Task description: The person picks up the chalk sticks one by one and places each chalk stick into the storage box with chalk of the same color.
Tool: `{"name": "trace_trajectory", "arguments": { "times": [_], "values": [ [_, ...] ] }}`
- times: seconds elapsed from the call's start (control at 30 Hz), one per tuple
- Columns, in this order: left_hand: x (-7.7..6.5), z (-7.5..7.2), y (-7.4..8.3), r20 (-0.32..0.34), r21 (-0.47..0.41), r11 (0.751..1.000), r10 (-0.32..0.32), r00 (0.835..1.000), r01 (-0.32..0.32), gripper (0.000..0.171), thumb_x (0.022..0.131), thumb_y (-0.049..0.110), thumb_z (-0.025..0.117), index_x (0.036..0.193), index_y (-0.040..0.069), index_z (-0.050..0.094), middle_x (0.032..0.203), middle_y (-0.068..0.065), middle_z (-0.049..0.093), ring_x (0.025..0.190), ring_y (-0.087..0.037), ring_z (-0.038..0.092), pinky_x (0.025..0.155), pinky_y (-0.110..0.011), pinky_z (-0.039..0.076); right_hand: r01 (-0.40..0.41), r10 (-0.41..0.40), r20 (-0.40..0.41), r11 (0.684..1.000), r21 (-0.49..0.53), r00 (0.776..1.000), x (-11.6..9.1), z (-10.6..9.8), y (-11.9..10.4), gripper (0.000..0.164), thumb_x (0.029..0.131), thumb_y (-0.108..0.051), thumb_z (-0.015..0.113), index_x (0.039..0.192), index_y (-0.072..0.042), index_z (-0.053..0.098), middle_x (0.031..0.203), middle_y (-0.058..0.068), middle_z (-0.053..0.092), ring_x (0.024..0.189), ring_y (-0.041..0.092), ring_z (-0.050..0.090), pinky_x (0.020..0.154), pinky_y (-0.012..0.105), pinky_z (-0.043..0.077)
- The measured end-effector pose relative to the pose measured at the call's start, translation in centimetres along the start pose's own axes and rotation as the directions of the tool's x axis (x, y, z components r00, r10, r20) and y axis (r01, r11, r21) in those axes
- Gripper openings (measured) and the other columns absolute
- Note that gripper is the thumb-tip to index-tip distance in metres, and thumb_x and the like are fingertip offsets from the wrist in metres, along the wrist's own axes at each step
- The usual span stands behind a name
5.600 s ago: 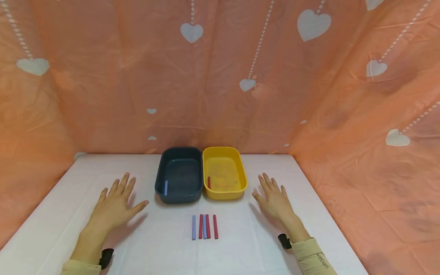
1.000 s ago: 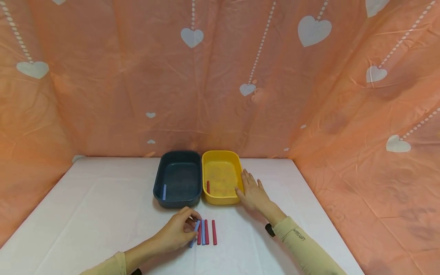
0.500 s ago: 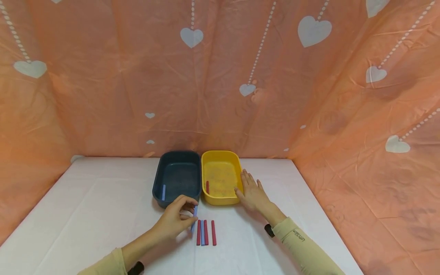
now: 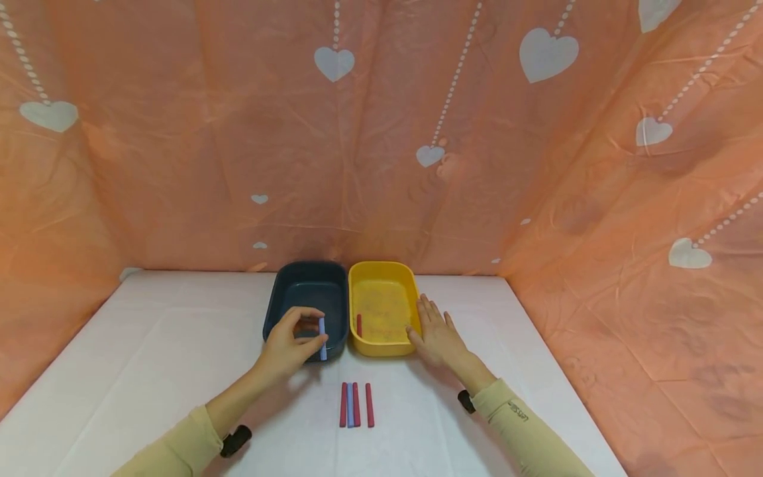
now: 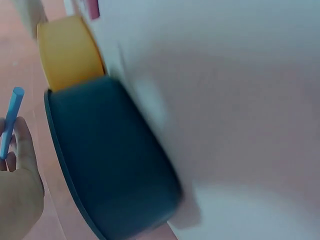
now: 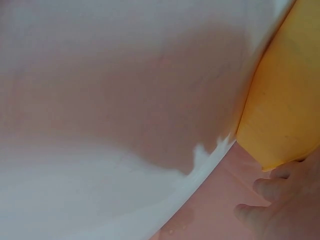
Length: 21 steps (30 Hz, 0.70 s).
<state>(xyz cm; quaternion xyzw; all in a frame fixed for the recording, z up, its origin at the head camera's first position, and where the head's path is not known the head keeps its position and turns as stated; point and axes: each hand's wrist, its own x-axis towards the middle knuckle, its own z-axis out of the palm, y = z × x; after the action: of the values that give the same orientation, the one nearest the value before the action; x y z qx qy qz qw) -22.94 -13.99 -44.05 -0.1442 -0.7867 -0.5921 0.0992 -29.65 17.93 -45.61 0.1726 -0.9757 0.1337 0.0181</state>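
Note:
My left hand [image 4: 285,344] pinches a blue chalk stick [image 4: 322,339] between thumb and fingers, over the near part of the dark blue bin [image 4: 341,308]. In the left wrist view the chalk [image 5: 12,117] stands nearly upright in the fingertips, beside the bin's rim. My right hand [image 4: 442,341] lies with fingers extended along the right side of the yellow bin [image 4: 384,348]; the right wrist view shows its fingers at the bin's wall [image 6: 282,110]. A red chalk stick [image 4: 359,325] is inside the yellow bin. The left hand hides the blue chalk lying in the dark bin.
In front of the bins, several chalk sticks lie on the white table: a blue one [image 4: 350,405] between two red ones, and another red one [image 4: 369,405] a little apart to the right. An orange curtain [image 4: 381,165] with white hearts rises behind.
The left hand picked up the leftmost blue chalk from the row and carried it forward and left over the dark bin. Earlier the right hand came to the yellow bin; it has stayed there since.

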Motion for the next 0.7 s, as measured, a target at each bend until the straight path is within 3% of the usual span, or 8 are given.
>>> {"name": "trace_trajectory", "arguments": {
  "times": [0.37,0.57,0.7],
  "values": [
    [3.0,-1.6,-1.4,-0.054,0.006,0.998,-0.059,0.997,0.059,0.042,0.093,-0.002,0.075,0.131,-0.007,0.056,0.130,-0.024,0.059,0.114,-0.039,0.064,0.079,-0.015,0.053,0.006,-0.006,-0.001,1.000,-0.010,1.000,0.1,0.3,0.3,0.074,0.109,-0.042,0.041,0.162,0.005,0.020,0.172,0.020,0.015,0.157,0.039,0.020,0.124,0.060,0.018],
    [4.4,-1.7,-2.2,-0.041,0.015,0.995,-0.101,0.994,0.102,0.043,0.095,-0.001,0.072,0.134,-0.007,0.055,0.128,-0.024,0.058,0.116,-0.039,0.065,0.079,-0.016,0.054,0.036,-0.036,-0.026,0.999,0.005,0.999,0.1,0.3,0.4,0.073,0.109,-0.040,0.042,0.160,0.008,0.023,0.170,0.024,0.018,0.155,0.043,0.022,0.124,0.060,0.019],
    [5.2,-1.7,-2.9,-0.020,0.059,0.989,-0.133,0.991,0.134,0.041,0.097,0.003,0.070,0.135,-0.006,0.055,0.130,-0.024,0.057,0.118,-0.040,0.065,0.083,-0.024,0.057,0.037,-0.036,-0.019,0.999,0.008,0.999,0.1,0.1,0.3,0.073,0.109,-0.039,0.043,0.160,0.009,0.023,0.170,0.024,0.017,0.156,0.043,0.021,0.124,0.058,0.019]
  ]
}}
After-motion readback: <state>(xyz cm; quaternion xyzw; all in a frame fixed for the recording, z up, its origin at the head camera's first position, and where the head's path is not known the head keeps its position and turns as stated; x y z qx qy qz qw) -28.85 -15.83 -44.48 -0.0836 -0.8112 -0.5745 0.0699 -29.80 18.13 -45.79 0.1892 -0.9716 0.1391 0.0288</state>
